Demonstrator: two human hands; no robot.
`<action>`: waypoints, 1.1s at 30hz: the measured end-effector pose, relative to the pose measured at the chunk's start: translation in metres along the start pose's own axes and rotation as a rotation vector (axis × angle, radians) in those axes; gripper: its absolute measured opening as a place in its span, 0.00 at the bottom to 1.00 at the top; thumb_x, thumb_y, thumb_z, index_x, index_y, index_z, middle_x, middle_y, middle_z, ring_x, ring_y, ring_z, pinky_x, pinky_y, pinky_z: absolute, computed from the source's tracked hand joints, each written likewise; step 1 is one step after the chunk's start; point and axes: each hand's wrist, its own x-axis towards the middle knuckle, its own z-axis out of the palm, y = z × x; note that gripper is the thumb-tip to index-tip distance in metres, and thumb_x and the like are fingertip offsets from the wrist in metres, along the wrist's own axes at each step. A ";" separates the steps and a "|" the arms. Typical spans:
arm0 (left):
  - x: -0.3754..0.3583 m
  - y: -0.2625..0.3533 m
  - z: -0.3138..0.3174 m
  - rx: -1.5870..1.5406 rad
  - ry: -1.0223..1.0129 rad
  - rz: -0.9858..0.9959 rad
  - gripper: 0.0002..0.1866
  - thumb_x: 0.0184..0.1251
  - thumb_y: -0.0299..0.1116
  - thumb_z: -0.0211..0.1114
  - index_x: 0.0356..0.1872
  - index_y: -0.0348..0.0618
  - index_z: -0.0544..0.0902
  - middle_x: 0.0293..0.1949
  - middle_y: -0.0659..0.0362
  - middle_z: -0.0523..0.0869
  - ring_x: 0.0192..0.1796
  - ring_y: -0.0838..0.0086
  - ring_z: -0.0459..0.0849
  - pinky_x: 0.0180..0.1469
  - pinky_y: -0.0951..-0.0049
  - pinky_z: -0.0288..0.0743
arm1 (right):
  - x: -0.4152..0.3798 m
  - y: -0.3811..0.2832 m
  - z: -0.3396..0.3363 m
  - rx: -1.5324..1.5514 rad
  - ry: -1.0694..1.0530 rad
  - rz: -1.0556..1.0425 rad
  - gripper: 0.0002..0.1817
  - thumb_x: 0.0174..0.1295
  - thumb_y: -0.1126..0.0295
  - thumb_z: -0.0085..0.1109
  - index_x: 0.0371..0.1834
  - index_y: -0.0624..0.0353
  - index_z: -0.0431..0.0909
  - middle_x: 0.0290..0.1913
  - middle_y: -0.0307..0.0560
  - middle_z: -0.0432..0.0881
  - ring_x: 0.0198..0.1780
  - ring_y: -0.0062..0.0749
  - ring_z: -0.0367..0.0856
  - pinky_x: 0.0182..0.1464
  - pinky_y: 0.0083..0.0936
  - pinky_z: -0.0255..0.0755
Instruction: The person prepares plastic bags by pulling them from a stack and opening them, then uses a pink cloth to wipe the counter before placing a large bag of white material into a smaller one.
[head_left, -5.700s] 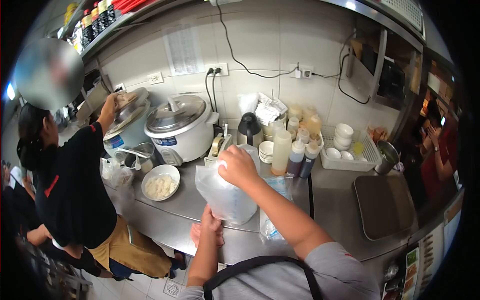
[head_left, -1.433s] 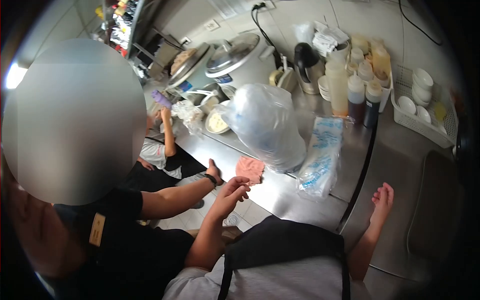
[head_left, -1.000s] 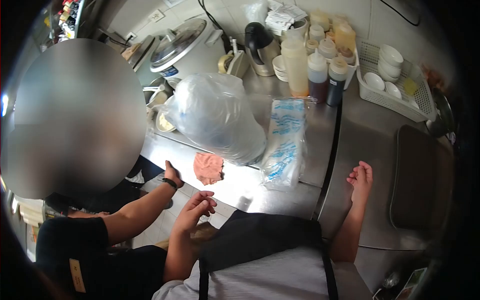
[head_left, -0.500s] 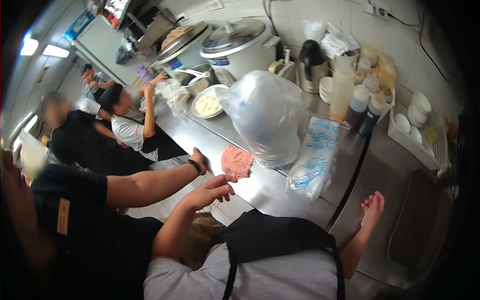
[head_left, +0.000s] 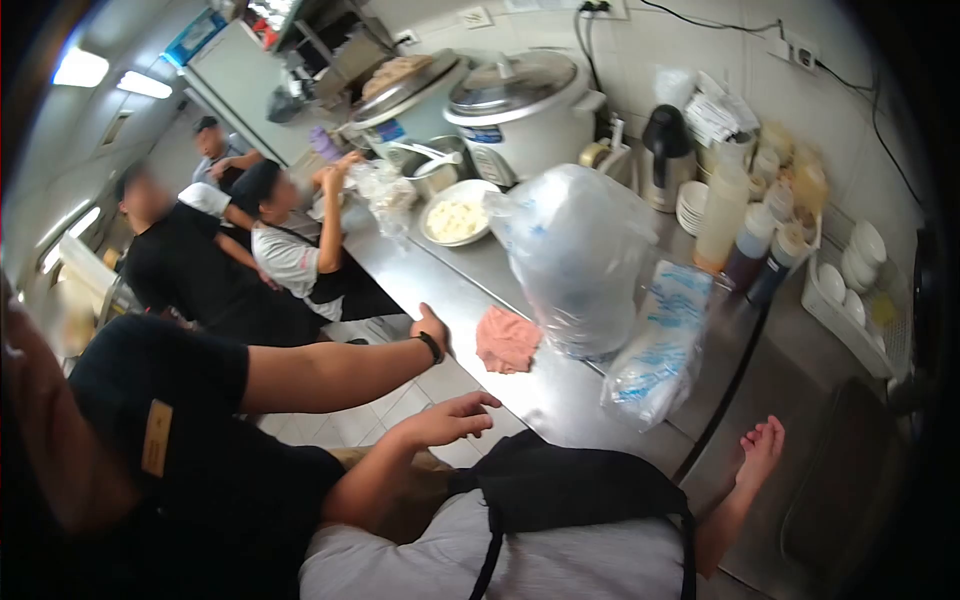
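My left hand (head_left: 450, 418) hovers by the front edge of the steel counter (head_left: 455, 345), fingers stretched out and holding nothing. The nearest thing to it is a crumpled pink cloth (head_left: 507, 340) on the counter. My right hand (head_left: 762, 447) is raised over the counter's right part, palm inward, its fingers loosely bent and empty. Between and beyond my hands lie a big bulging clear plastic bag (head_left: 572, 260) and a flat clear pack with blue print (head_left: 655, 340). Neither hand touches them.
At my left, a co-worker in black rests a hand (head_left: 430, 330) on the counter edge. Farther back, other people stand. Along the wall are a rice cooker (head_left: 520, 110), a bowl of pale food (head_left: 458, 215), a thermos (head_left: 667, 155), sauce bottles (head_left: 750, 235) and a dish basket (head_left: 855, 320).
The whole view has shifted, so the counter and everything on it appear lower and farther right. Both my hands keep about the same pose, empty.
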 end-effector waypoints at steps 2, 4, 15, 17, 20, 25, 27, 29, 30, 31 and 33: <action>0.001 0.003 0.003 -0.054 -0.035 0.022 0.20 0.61 0.38 0.52 0.53 0.45 0.64 0.34 0.62 0.73 0.36 0.81 0.71 0.39 0.80 0.66 | -0.004 -0.001 -0.001 -0.003 0.012 -0.014 0.11 0.59 0.66 0.46 0.44 0.56 0.68 0.31 0.36 0.69 0.27 0.16 0.67 0.27 0.14 0.66; 0.006 0.004 0.006 -0.094 -0.094 0.040 0.19 0.61 0.35 0.52 0.53 0.44 0.64 0.35 0.62 0.73 0.36 0.81 0.71 0.40 0.80 0.66 | -0.003 -0.001 -0.004 0.039 0.008 -0.016 0.11 0.59 0.66 0.46 0.43 0.56 0.68 0.31 0.36 0.70 0.27 0.16 0.68 0.27 0.14 0.66; 0.091 -0.002 -0.018 0.599 0.621 0.227 0.21 0.52 0.38 0.59 0.45 0.39 0.69 0.32 0.48 0.77 0.33 0.64 0.77 0.35 0.68 0.70 | -0.023 -0.021 0.057 -0.202 -0.066 -0.101 0.07 0.57 0.68 0.49 0.34 0.58 0.72 0.28 0.37 0.73 0.26 0.16 0.68 0.29 0.12 0.65; 0.091 0.032 -0.003 0.275 0.464 0.267 0.18 0.53 0.33 0.59 0.43 0.36 0.71 0.26 0.53 0.77 0.28 0.72 0.75 0.31 0.74 0.69 | -0.051 -0.034 0.089 -0.166 -0.345 -0.059 0.06 0.56 0.71 0.49 0.29 0.62 0.73 0.27 0.40 0.76 0.26 0.16 0.71 0.30 0.12 0.66; 0.102 0.038 0.025 0.371 0.244 0.439 0.16 0.53 0.31 0.59 0.43 0.37 0.71 0.23 0.58 0.75 0.27 0.76 0.74 0.31 0.77 0.68 | -0.083 -0.038 0.124 -0.433 -0.888 -0.202 0.06 0.53 0.72 0.52 0.31 0.63 0.75 0.29 0.44 0.76 0.32 0.25 0.74 0.35 0.19 0.68; 0.108 0.033 0.064 0.459 -0.042 0.456 0.17 0.53 0.34 0.60 0.45 0.41 0.71 0.26 0.59 0.77 0.28 0.74 0.75 0.33 0.75 0.69 | -0.100 -0.002 0.153 -1.123 -0.569 -0.719 0.11 0.44 0.70 0.57 0.32 0.60 0.76 0.40 0.47 0.74 0.47 0.39 0.69 0.47 0.34 0.63; 0.104 0.030 0.072 0.460 -0.100 0.430 0.18 0.53 0.34 0.60 0.45 0.41 0.71 0.26 0.58 0.77 0.28 0.74 0.75 0.32 0.76 0.69 | -0.094 0.020 0.152 -1.356 -0.366 -0.761 0.12 0.41 0.70 0.58 0.32 0.59 0.76 0.43 0.46 0.73 0.51 0.41 0.66 0.50 0.37 0.59; 0.104 0.030 0.074 0.459 -0.098 0.450 0.18 0.53 0.34 0.60 0.45 0.41 0.71 0.26 0.58 0.77 0.28 0.74 0.75 0.32 0.76 0.69 | -0.085 0.037 0.146 -1.365 -0.352 -0.802 0.12 0.41 0.70 0.57 0.33 0.57 0.76 0.43 0.44 0.73 0.51 0.41 0.65 0.50 0.38 0.58; 0.104 0.027 0.074 0.465 -0.084 0.462 0.18 0.53 0.34 0.59 0.45 0.41 0.71 0.26 0.58 0.77 0.28 0.74 0.75 0.32 0.76 0.69 | -0.082 0.039 0.144 -1.336 -0.361 -0.817 0.11 0.41 0.71 0.57 0.32 0.57 0.75 0.41 0.44 0.74 0.49 0.41 0.66 0.49 0.38 0.59; 0.104 0.025 0.074 0.470 -0.076 0.476 0.18 0.53 0.34 0.59 0.45 0.41 0.71 0.26 0.58 0.77 0.28 0.74 0.75 0.32 0.76 0.69 | -0.079 0.040 0.141 -1.311 -0.366 -0.829 0.10 0.42 0.71 0.56 0.31 0.57 0.75 0.40 0.43 0.74 0.48 0.40 0.67 0.48 0.37 0.60; 0.103 0.025 0.075 0.448 -0.059 0.478 0.18 0.53 0.33 0.59 0.46 0.41 0.71 0.27 0.58 0.76 0.28 0.73 0.74 0.33 0.75 0.69 | -0.078 0.026 0.145 -1.201 -0.421 -0.771 0.07 0.42 0.73 0.55 0.27 0.58 0.74 0.36 0.44 0.74 0.44 0.40 0.70 0.45 0.36 0.62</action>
